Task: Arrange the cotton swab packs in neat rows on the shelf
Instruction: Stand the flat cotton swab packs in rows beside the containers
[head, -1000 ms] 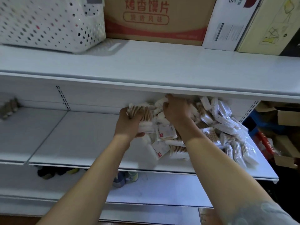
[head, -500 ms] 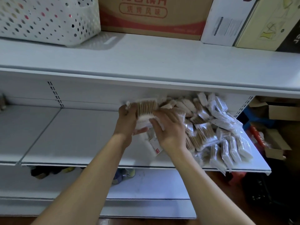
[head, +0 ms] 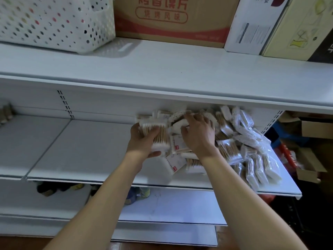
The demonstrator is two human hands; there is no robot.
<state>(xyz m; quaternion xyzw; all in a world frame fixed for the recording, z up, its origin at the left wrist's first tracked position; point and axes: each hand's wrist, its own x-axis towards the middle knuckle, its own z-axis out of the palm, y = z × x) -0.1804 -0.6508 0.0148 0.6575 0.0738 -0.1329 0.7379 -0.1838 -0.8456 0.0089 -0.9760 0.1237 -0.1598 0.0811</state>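
Note:
A loose heap of cotton swab packs (head: pixel 232 147) in clear wrappers covers the right half of the white middle shelf (head: pixel 93 152). My left hand (head: pixel 142 141) grips a small stack of packs (head: pixel 158 134) at the heap's left edge, thumb under it. My right hand (head: pixel 200 134) reaches into the heap beside it, with curled fingers on a white pack (head: pixel 180 123) near the back. Flat packs with red-printed labels (head: pixel 178 144) lie below my hands. The back of the heap is hidden under the upper shelf.
The upper shelf (head: pixel 162 73) overhangs the heap and carries a white perforated basket (head: pixel 54 22), a cardboard box (head: pixel 173 20) and a white box (head: pixel 252 27). Cardboard boxes (head: pixel 313 141) stand to the right of the shelving. Shoes (head: pixel 137 193) sit under the middle shelf.
My right hand has gone from the stack in my left hand back up into the heap. My left hand keeps its stack, lowered slightly.

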